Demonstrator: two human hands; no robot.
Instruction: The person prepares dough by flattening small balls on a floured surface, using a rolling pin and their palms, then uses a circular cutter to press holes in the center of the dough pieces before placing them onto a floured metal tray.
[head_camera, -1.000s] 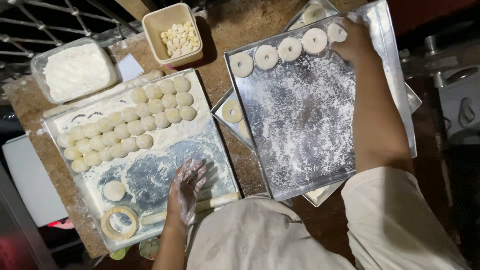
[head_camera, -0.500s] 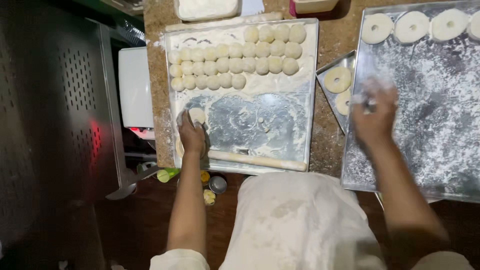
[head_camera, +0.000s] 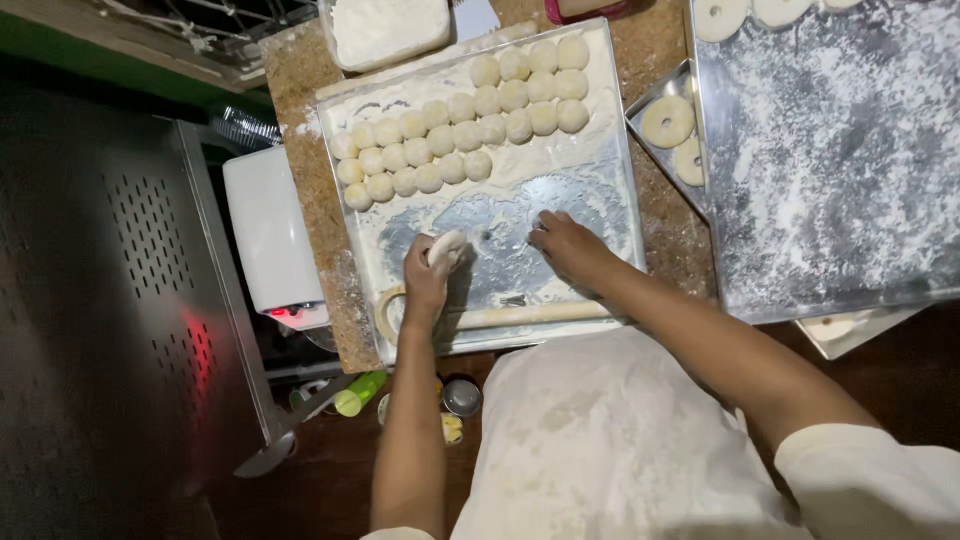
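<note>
The pale round piece of soft dough (head_camera: 447, 247) sits near the middle of the floured rectangular metal tray (head_camera: 600, 190), toward its near left part, pinched in the curled fingers of the left hand (head_camera: 428, 282). At three o'clock from it, the right hand (head_camera: 566, 248) lies palm down on the bare floured patch, fingers loosely spread and closed on nothing.

To do this step well, I judge the dough wants a light hold: it looks soft enough to dent or stretch out of round under a hard squeeze. Keeping the piece over the dusted patch should stop it sticking, and the right hand seems best used flat, to steady or press rather than grab.

At twelve o'clock from the dough lie three slanting rows of small pale dough balls (head_camera: 460, 135), touching one another. At six o'clock a long pale wooden rolling pin (head_camera: 540, 314) rests along the tray's near edge, and at seven o'clock a round ring cutter (head_camera: 385, 310) lies by the left wrist.

Further out, a white tub of flour (head_camera: 388, 28) stands at eleven o'clock beyond the tray. At two o'clock a second, larger floured metal sheet (head_camera: 830, 190) carries ring-shaped dough pieces (head_camera: 720, 15) along its far edge. Everything rests on a speckled brown stone counter (head_camera: 300, 90). At nine o'clock stand a white boxy appliance (head_camera: 268, 235) and a dark perforated metal panel (head_camera: 130, 260); the room is dim.
</note>
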